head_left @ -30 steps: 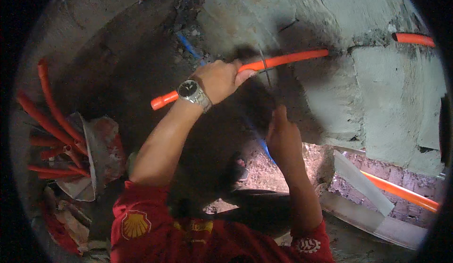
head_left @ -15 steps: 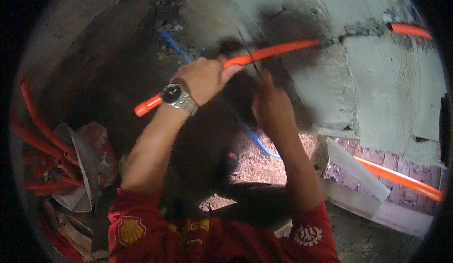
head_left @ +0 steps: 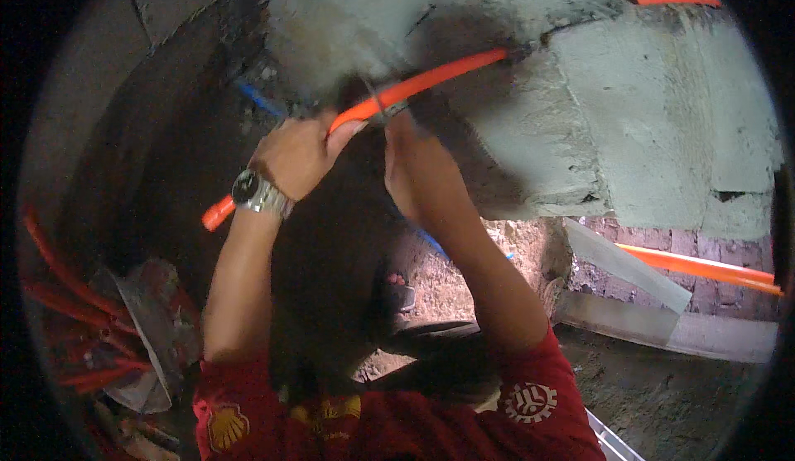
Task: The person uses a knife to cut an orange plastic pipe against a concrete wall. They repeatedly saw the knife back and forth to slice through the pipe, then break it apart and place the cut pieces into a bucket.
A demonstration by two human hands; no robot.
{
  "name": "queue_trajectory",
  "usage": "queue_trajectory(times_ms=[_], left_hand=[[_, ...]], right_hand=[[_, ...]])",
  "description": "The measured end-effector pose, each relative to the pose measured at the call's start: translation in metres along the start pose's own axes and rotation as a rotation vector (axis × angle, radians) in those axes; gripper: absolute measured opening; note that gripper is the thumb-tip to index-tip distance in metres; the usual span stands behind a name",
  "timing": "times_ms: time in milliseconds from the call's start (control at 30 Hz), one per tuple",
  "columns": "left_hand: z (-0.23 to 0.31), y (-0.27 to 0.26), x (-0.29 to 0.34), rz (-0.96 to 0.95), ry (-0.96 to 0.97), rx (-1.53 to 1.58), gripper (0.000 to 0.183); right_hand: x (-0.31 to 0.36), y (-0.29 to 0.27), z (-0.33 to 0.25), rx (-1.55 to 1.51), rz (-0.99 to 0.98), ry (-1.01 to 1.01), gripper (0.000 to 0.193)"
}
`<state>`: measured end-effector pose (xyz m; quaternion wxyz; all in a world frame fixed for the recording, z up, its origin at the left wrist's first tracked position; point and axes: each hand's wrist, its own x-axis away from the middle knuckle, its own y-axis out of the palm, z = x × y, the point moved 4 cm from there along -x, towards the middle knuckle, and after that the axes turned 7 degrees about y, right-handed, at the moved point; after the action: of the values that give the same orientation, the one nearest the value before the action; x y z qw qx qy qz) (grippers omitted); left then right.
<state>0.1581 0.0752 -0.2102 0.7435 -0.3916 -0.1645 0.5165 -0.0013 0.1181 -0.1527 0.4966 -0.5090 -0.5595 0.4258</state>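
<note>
My left hand [head_left: 296, 153], with a metal-banded watch on the wrist, is wrapped round an orange plastic pipe [head_left: 435, 78]. The pipe runs slantwise, its short lower end sticking out past my wrist and its long end pointing up and right. Close by, my right hand [head_left: 426, 167] is closed on a thin, dark saw blade [head_left: 374, 95]. That blade crosses the pipe just right of my left thumb and touches it or nearly so. My right fingertips are partly hidden behind the pipe, and the tool's handle is covered by my fist.
Several orange pipes [head_left: 70, 304] stand in a worn container [head_left: 147, 328] at the lower left. A blue tube [head_left: 258, 97] shows behind my left hand. Another orange pipe [head_left: 704, 269] lies along the right, near a pale strip [head_left: 638, 269]. Grey plastered wall [head_left: 662, 122] fills the upper right.
The view has shifted, so the wall, pipes and hands appear displaced. The blade and my right hand are now closer to my left thumb along the pipe. Both grips are kept.
</note>
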Motion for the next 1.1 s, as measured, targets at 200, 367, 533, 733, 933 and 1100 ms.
queue_trajectory(times_ms=[200, 367, 533, 733, 933, 1100], left_hand=[[0.014, 0.001, 0.003, -0.077, -0.072, -0.001, 0.052], [0.002, 0.002, -0.007, -0.056, -0.021, 0.012, 0.054], [0.005, 0.0, -0.001, -0.044, -0.05, 0.015, 0.055], [0.011, 0.004, -0.006, -0.014, 0.0, 0.002, 0.056], [-0.002, 0.002, 0.007, -0.036, -0.082, 0.001, 0.056], [0.005, 0.005, 0.0, 0.021, 0.041, 0.012, 0.054]], right_hand=[[0.04, -0.009, 0.019, -0.085, -0.047, 0.098, 0.019], [0.003, -0.008, 0.002, -0.02, -0.04, 0.037, 0.028], [0.047, -0.013, 0.021, 0.033, -0.222, 0.157, 0.029], [0.008, -0.011, 0.002, -0.033, -0.062, 0.112, 0.022], [0.053, -0.007, 0.008, 0.05, -0.169, 0.132, 0.031], [-0.009, -0.005, -0.005, -0.042, -0.058, 0.047, 0.032]])
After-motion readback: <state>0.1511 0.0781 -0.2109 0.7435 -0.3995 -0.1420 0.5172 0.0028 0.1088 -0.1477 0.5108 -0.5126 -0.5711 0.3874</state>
